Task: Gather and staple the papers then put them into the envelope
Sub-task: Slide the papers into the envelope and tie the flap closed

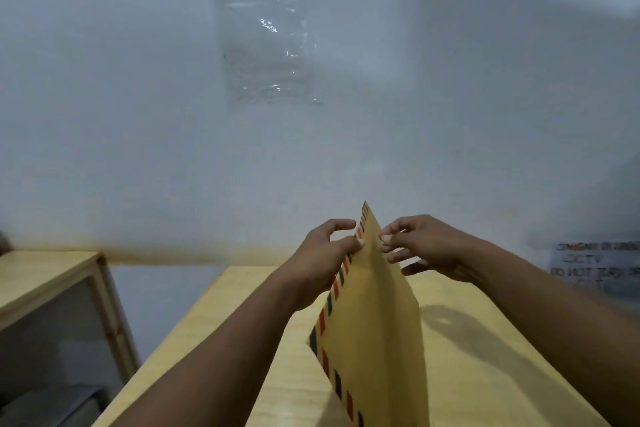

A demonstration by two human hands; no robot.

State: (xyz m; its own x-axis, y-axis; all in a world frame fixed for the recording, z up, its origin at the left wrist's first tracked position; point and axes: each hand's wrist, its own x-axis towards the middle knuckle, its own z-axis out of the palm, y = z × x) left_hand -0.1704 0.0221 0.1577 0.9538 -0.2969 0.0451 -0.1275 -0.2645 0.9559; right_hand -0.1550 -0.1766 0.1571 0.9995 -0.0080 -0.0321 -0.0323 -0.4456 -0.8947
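A tan envelope [377, 329] with a red and dark striped border stands nearly upright above the wooden table [263, 350], its far end raised. My left hand [325, 253] pinches its striped left edge near the top. My right hand [422, 246] pinches the top right edge with thumb and forefinger. No papers or stapler show in the view.
A white wall fills the upper view, with a clear plastic bag [270, 31] hanging on it. A wooden cabinet [52, 291] stands to the left of the table. A printed notice [595, 267] is stuck at the right.
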